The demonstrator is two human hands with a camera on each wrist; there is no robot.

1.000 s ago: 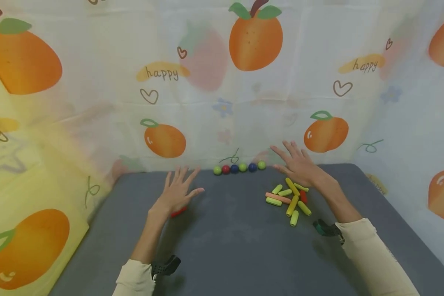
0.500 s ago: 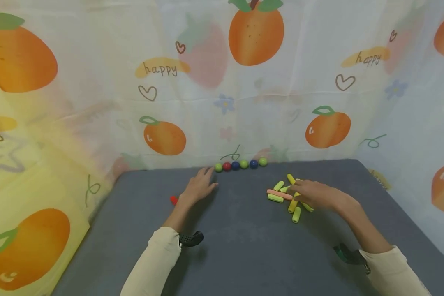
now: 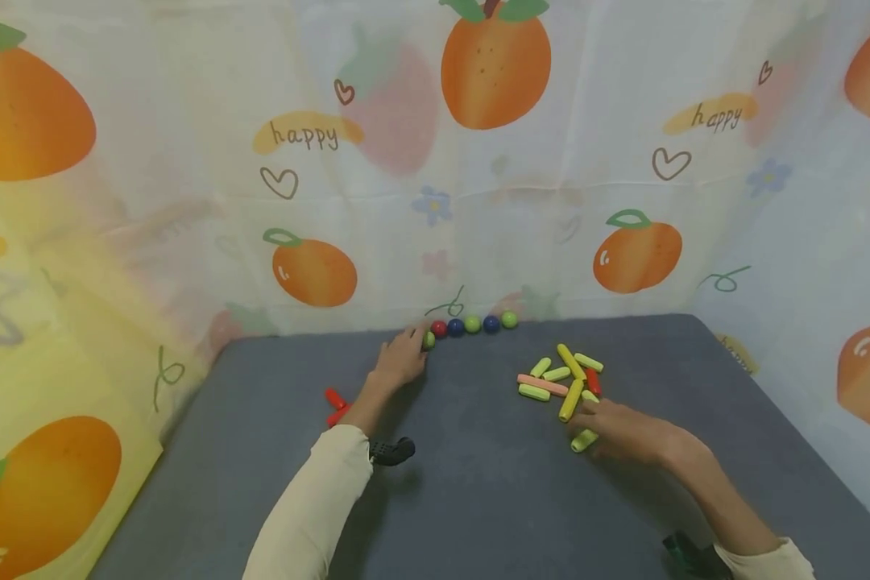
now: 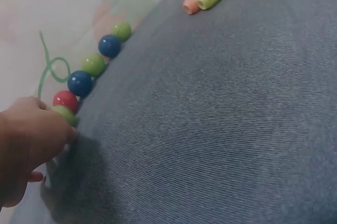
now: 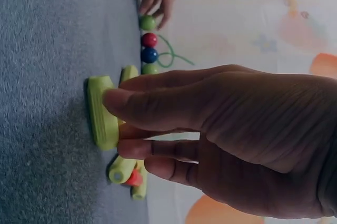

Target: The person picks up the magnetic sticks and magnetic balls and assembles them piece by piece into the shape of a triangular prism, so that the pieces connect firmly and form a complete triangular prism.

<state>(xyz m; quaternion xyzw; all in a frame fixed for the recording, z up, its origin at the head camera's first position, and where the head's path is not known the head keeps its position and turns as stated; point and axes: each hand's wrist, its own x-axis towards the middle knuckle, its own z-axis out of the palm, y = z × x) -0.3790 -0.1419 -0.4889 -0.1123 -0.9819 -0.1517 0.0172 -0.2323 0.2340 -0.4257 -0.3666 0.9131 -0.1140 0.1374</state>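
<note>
In the head view my left hand (image 3: 402,358) pinches the light green ball (image 3: 428,341) at the left end of a row by the back wall. Thumb and fingers sit on either side of this green ball (image 5: 148,22) in the right wrist view. Beside it stand a red ball (image 3: 438,329), a blue ball (image 3: 456,328) and several more. My right hand (image 3: 634,435) holds a light green grooved tube (image 5: 102,113) between thumb and fingers, low over the table. Its thumb covers part of the tube. Two red pieces (image 3: 336,399) lie beside my left forearm.
A loose pile of yellow tubes (image 3: 571,400), light green tubes (image 3: 534,393), a salmon stick (image 3: 544,385) and a red piece (image 3: 593,382) lies just beyond my right hand. A printed cloth (image 3: 515,193) rises behind the grey table (image 3: 478,483).
My left hand has moved right and taken the end green ball, now slightly forward of the row. The right hand came down over the pile, then nearer to me, and took the green tube.
</note>
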